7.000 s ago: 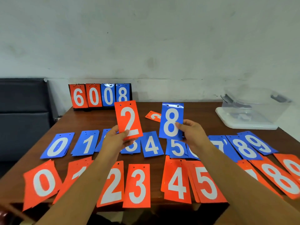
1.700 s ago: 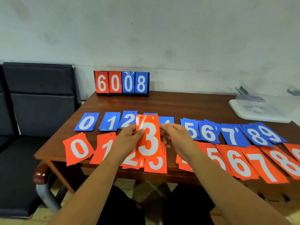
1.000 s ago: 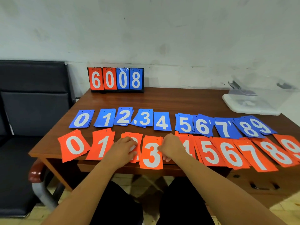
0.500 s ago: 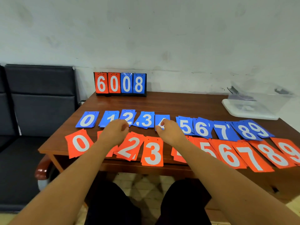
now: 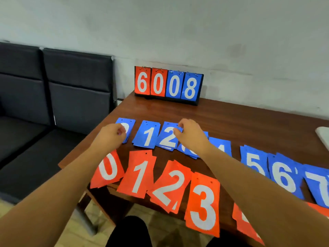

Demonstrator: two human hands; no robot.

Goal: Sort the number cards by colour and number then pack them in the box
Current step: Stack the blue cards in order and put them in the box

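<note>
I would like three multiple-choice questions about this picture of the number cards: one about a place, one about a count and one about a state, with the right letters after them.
1. At which pile is the right hand?
A. the blue 2 pile
B. the orange 1 pile
C. the blue 6 pile

2. How many faces of the scoreboard are blue?
A. one
B. two
C. four

3. How does the orange 3 card lie?
A. face up
B. face down
C. standing upright

Answers:
1 A: its curled fingers are at the top right corner of the blue 2.
2 B: the 0 and the 8 on the right are blue, while the 6 and the 0 on the left are orange.
3 A: its white 3 shows and it lies flat.
</note>
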